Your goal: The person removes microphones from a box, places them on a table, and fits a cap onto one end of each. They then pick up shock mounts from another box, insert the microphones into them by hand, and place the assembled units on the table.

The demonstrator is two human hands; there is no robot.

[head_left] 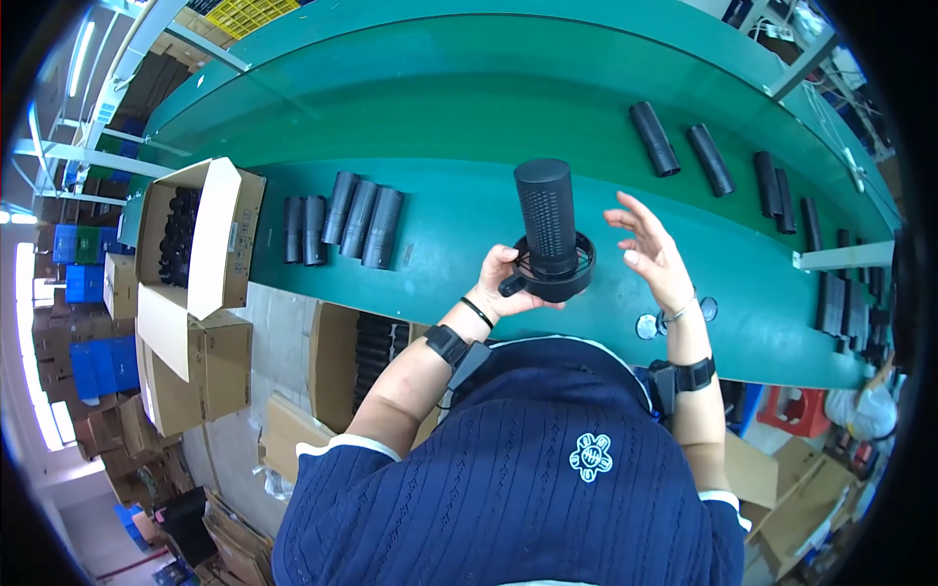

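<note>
My left hand [498, 285] is closed around the side of a black, round, openwork holder [559, 287] with a small tab on its left. Upright in that holder stands a black perforated cylinder [546, 210] with a smooth closed top. To the right of it, apart from both parts, my right hand [653, 254] is raised with its fingers spread and nothing in them. Below the right hand, by the wrist, two small round discs [647, 326] with shiny faces lie on the green table [449, 220]. The underside of the holder is hidden.
Several black tubes [360, 217] lie on the table's left part, and more [655, 139] at the far right. An open cardboard box [240, 249] of black parts stands left; another [326, 366] holding black parts sits below the edge. A metal post [845, 256] crosses the right end.
</note>
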